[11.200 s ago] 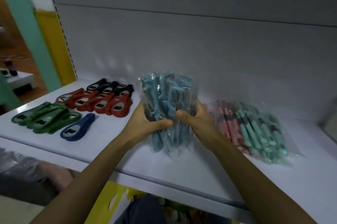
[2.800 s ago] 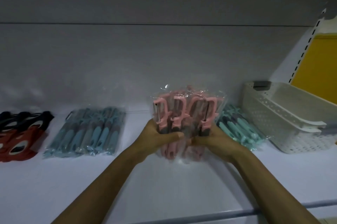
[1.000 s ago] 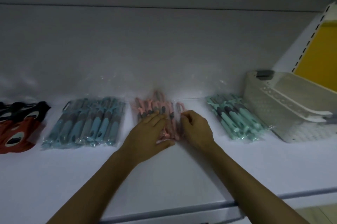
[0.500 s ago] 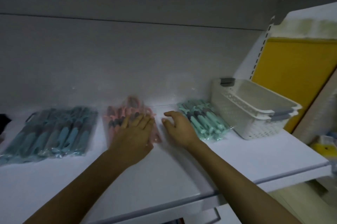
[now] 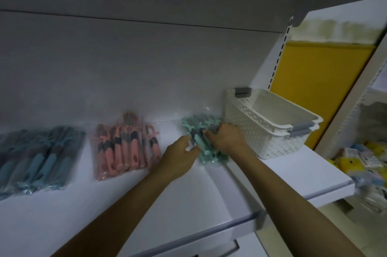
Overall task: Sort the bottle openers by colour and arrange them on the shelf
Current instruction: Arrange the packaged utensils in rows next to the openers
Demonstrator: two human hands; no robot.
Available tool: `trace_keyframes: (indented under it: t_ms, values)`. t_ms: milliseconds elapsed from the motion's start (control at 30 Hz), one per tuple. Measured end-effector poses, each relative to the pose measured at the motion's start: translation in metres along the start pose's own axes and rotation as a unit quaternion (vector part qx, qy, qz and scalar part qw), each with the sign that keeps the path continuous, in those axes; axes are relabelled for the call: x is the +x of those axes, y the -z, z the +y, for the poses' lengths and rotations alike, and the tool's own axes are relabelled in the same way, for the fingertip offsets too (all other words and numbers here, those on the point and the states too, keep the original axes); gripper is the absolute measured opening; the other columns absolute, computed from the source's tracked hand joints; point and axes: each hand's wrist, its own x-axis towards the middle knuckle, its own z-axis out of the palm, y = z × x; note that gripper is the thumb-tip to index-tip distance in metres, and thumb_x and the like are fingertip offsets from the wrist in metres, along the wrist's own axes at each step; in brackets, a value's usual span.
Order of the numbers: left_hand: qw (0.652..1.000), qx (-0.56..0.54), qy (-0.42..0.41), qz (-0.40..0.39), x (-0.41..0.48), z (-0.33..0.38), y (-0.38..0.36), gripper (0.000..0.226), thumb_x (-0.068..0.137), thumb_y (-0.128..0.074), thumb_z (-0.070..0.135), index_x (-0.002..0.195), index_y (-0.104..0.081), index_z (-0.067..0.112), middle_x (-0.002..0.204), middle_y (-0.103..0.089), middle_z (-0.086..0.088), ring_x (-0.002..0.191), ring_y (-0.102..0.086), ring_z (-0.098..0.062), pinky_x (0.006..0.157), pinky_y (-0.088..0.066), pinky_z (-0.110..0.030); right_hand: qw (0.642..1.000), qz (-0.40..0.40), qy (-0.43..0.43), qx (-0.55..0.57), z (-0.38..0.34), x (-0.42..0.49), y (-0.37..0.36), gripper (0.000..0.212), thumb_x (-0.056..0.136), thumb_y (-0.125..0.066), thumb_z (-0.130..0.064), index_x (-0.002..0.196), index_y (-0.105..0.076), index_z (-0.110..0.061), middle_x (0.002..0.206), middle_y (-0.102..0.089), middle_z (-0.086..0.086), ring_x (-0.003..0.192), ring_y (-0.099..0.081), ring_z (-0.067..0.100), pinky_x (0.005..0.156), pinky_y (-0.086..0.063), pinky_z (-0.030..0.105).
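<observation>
Three clear-wrapped bundles lie on the white shelf [image 5: 146,204]. The blue bundle [image 5: 39,158] is at the left, the pink bundle [image 5: 123,147] in the middle, and the mint-green bundle [image 5: 201,129] at the right beside a basket. My left hand [image 5: 180,156] grips the mint-green bundle from its left side. My right hand [image 5: 227,137] grips it from the right, fingers curled over the top. Both hands cover much of that bundle.
Two stacked white perforated baskets [image 5: 270,122] with grey handles stand at the shelf's right end, touching the green bundle's side. A yellow panel [image 5: 318,80] lies behind them. Small goods [image 5: 360,160] fill a lower shelf at far right. The shelf's front edge [image 5: 240,223] runs below my arms.
Both hands left the pink bundle, which lies flat on the shelf, and moved right onto the mint-green bundle. The view swung right, so the red and black openers are out of sight.
</observation>
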Motion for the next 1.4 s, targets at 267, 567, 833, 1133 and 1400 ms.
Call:
trace_keyframes:
  t_ms: [267, 567, 833, 1133, 1400]
  values:
    - [0.942, -0.295, 0.156, 0.019, 0.035, 0.013, -0.017, 0.034, 0.091, -0.059, 0.027, 0.114, -0.037, 0.015, 0.101, -0.061, -0.005, 0.093, -0.064, -0.022, 0.077, -0.054, -0.033, 0.983, -0.033, -0.053, 0.171, 0.005, 0.013, -0.007, 0.087, 0.076, -0.067, -0.056, 0.136, -0.036, -0.002, 0.134, -0.051, 0.017, 0.122, -0.049, 0.036, 0.103, -0.041, 0.042]
    - [0.915, -0.371, 0.156, -0.035, 0.027, 0.024, -0.003, 0.039, 0.081, -0.072, 0.021, 0.113, -0.062, 0.0, 0.104, -0.07, -0.018, 0.094, -0.068, -0.029, 0.085, -0.055, -0.039, 0.812, -0.218, 0.021, 0.541, 0.008, -0.011, -0.002, 0.039, 0.073, -0.075, -0.007, 0.109, -0.064, 0.002, 0.096, -0.072, 0.019, 0.086, -0.071, 0.033, 0.079, -0.058, 0.041]
    - [0.922, -0.372, -0.095, -0.046, 0.011, 0.02, 0.007, 0.06, 0.061, -0.081, 0.011, 0.116, -0.059, 0.001, 0.105, -0.07, -0.015, 0.098, -0.067, -0.031, 0.079, -0.056, -0.038, 0.791, -0.092, 0.203, 0.57, 0.013, -0.04, 0.008, 0.075, 0.065, -0.083, -0.011, 0.128, -0.046, -0.027, 0.117, -0.066, -0.003, 0.106, -0.065, 0.018, 0.081, -0.056, 0.032]
    - [0.932, -0.308, -0.182, -0.056, -0.004, 0.028, 0.014, 0.022, 0.058, -0.08, 0.012, 0.075, -0.075, 0.025, 0.074, -0.074, 0.003, 0.067, -0.07, -0.009, 0.056, -0.052, -0.017, 0.768, -0.096, 0.201, 0.601, 0.028, -0.056, 0.022, 0.062, 0.057, -0.084, -0.019, 0.114, -0.058, -0.018, 0.101, -0.073, -0.003, 0.091, -0.071, 0.015, 0.071, -0.055, 0.02]
    - [0.934, -0.285, -0.178, -0.123, -0.011, 0.02, 0.019, 0.028, 0.068, -0.079, 0.014, 0.093, -0.071, 0.024, 0.098, -0.073, -0.003, 0.095, -0.068, -0.022, 0.078, -0.057, -0.037, 0.712, -0.092, 0.211, 0.663, 0.043, -0.056, 0.007, 0.028, 0.065, -0.078, -0.006, 0.091, -0.074, -0.016, 0.092, -0.073, 0.011, 0.087, -0.068, 0.031, 0.078, -0.055, 0.044]
